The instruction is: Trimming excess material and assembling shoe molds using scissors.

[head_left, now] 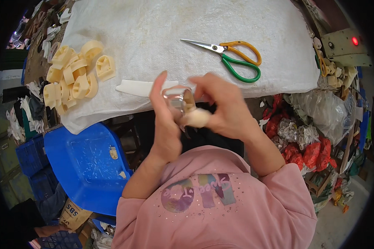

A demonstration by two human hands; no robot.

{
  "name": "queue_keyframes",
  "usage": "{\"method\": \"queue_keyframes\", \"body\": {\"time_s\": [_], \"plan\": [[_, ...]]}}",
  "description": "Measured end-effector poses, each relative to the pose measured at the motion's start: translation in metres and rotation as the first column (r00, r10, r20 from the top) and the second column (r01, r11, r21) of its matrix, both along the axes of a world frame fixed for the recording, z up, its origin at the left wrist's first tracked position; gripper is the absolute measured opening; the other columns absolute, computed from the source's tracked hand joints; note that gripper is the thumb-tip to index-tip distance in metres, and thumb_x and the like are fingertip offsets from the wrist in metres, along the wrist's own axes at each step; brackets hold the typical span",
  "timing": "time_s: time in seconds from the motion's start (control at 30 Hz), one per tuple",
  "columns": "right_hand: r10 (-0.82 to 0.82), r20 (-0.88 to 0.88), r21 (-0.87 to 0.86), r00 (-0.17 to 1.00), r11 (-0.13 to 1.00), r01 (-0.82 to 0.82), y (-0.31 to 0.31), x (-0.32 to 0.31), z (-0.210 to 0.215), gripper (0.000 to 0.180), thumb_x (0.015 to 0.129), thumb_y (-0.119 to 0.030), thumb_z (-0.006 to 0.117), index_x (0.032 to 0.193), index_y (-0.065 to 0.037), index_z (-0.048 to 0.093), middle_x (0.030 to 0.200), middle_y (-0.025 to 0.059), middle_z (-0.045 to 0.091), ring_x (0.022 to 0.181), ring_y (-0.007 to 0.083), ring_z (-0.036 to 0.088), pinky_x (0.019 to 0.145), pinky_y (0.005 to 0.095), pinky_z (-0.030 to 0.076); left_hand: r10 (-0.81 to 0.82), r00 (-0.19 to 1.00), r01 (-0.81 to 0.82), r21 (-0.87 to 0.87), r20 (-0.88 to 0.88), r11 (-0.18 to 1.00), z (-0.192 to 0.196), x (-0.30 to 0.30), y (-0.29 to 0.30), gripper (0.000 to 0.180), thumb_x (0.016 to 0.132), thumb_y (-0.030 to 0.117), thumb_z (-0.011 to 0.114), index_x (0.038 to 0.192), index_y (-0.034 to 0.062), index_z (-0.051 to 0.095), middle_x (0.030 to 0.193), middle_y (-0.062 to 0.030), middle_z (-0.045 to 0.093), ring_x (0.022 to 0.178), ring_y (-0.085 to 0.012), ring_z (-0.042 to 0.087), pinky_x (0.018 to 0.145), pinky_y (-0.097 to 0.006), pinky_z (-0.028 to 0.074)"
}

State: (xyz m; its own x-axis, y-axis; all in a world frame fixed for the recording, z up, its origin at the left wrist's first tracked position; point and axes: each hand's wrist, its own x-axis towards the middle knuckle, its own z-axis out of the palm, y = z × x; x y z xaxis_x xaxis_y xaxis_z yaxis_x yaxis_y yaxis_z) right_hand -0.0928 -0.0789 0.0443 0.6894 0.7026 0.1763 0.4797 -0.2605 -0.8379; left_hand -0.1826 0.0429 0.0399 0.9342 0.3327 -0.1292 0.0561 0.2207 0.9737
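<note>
Blurred clear piece (173, 98) gripped between left hand (165, 128) and right hand (229, 106), white strip (135, 87) just beyond, cream parts (80, 86) far left, scissors (217, 48) far right

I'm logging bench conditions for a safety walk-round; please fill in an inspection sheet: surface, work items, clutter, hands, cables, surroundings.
Surface: white woven sheet, creased, faintly stained.
Work items: blurred shiny piece near the centre; cream plastic pieces heaped at left; white strip just beyond the shiny piece; scissors at right, orange and green handles.
Clutter: red bags and clear plastic at right.
Hands: left hand and right hand both at the shiny piece; grip unclear.
Cables: nothing seen.
Surroundings: blue plastic container with scraps, left; box with lit red lamp, upper right.
</note>
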Motion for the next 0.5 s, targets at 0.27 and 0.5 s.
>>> {"method": "queue_keyframes", "body": {"time_s": [0.27,0.5], "plan": [[0.083,-0.463,0.477,0.883,0.863,0.169,-0.001,-0.016,-0.033,0.040,0.085,-0.012,0.064,0.120,0.001,0.050,0.085,0.0045,0.056,0.078,0.0094,0.055,0.070,0.0286,0.050,-0.134,0.990,0.135,0.018,-0.037,0.991,-0.017,-0.005,0.014,0.066,0.077,0.007,0.071,0.129,-0.0060,0.034,0.104,-0.0124,0.057,0.080,-0.0155,0.058,0.069,-0.027,0.049],[0.211,-0.774,0.312,0.597,0.948,0.069,-0.010,0.021,-0.023,0.021,0.091,-0.026,0.057,0.092,-0.004,0.060,0.077,-0.0006,0.055,0.065,0.0059,0.047,0.054,0.0205,0.037,-0.130,0.991,0.078,0.648,0.033,0.758,-0.004,-0.007,0.026,0.052,0.060,-0.001,0.076,0.109,0.0033,0.058,0.086,-0.0024,0.055,0.062,-0.0079,0.049,0.050,-0.020,0.040]]}}
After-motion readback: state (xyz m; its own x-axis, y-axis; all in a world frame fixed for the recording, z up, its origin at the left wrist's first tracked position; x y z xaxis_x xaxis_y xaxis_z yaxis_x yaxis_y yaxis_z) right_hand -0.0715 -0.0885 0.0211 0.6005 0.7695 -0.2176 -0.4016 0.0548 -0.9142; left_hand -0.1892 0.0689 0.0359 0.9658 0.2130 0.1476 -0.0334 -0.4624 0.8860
